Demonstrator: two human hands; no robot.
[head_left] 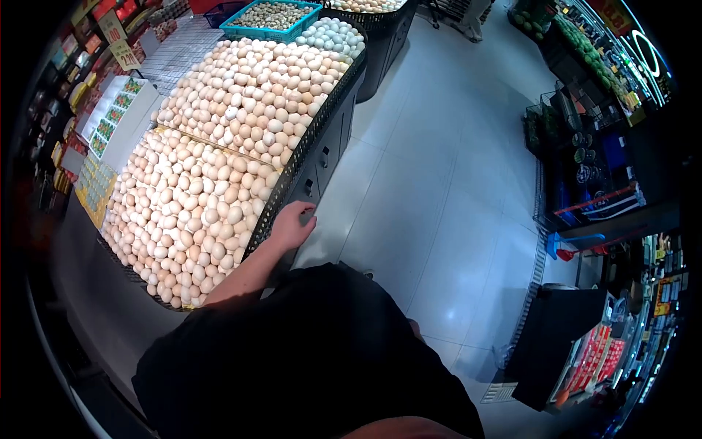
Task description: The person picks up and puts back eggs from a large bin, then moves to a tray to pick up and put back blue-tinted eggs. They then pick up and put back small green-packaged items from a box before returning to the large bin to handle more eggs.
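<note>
My left hand point(292, 225) hangs beside the black slatted rim point(294, 157) of a large egg display, on its aisle side. The fingers curl loosely, with a gap to the thumb and nothing seen in them. Light brown and cream eggs point(194, 205) are heaped in the near section, left of my forearm. Behind a thin divider point(212, 145) lies a second heap of brown eggs point(256, 95). My right hand is out of view; only some bare skin shows at the bottom edge, past my black clothing point(314, 358).
Pale bluish eggs point(329, 38) and a turquoise basket point(300, 33) of small speckled eggs stand at the far end. Boxed packs point(110, 121) and price signs point(124, 55) line the left. A tiled aisle point(439, 168) runs forward, with shelving and a dark cabinet point(559, 329) on the right.
</note>
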